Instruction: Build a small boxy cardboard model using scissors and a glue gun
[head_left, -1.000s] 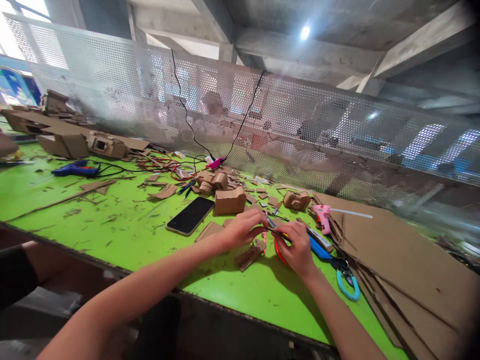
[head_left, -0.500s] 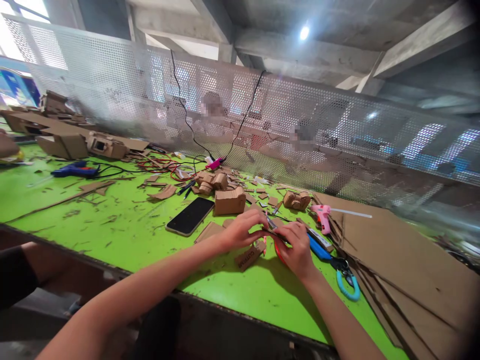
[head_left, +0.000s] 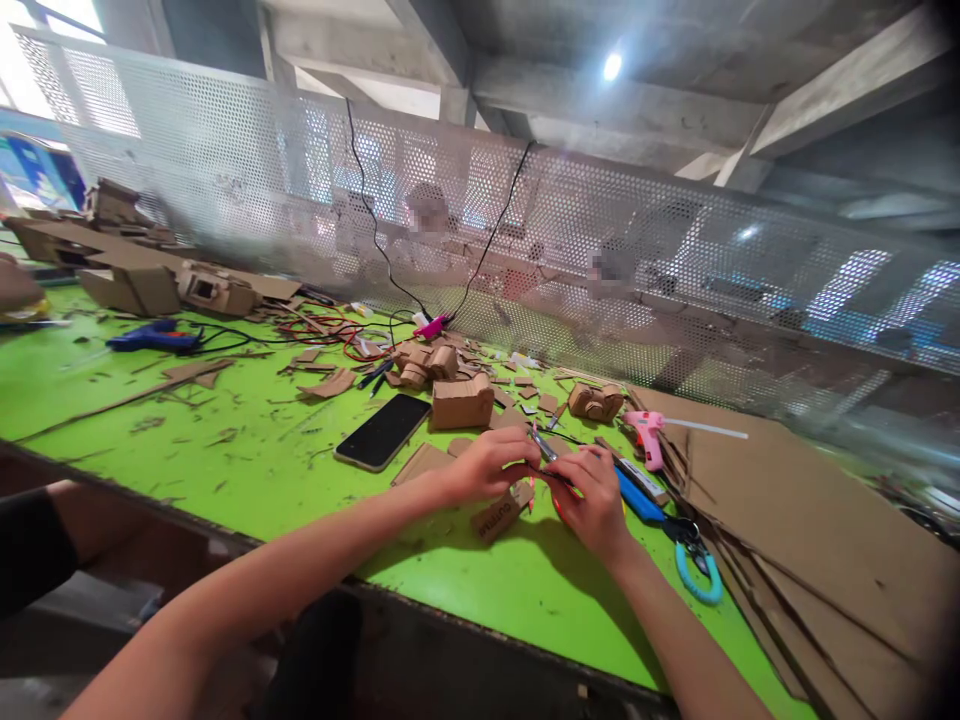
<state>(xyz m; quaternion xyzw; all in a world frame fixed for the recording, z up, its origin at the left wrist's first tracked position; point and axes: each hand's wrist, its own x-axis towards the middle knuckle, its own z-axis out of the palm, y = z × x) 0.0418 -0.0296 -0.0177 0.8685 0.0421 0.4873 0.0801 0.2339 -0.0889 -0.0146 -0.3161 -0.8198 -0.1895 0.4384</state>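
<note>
My left hand and my right hand are close together above the green table, fingertips almost meeting. Between them they pinch a thin, dark-edged piece, apparently cardboard, mostly hidden by the fingers. Just behind the fingertips lies a slim metallic tool, its kind unclear. Something red shows partly under my right hand. Beneath my left hand rests a scrap of cardboard with printed letters. Beyond the hands stands a small cardboard box shape. A blue-handled cutter lies right of my right hand.
A phone lies to the left. Cardboard camera models stand farther back among scraps. A pink glue gun and large cardboard sheets are at right; a blue glue gun is at left. A perforated screen borders the back.
Both hands stay in nearly the same place. The thin piece between them has tilted slightly and shows less, and my right fingers have shifted a little. The whole view has drifted slightly.
</note>
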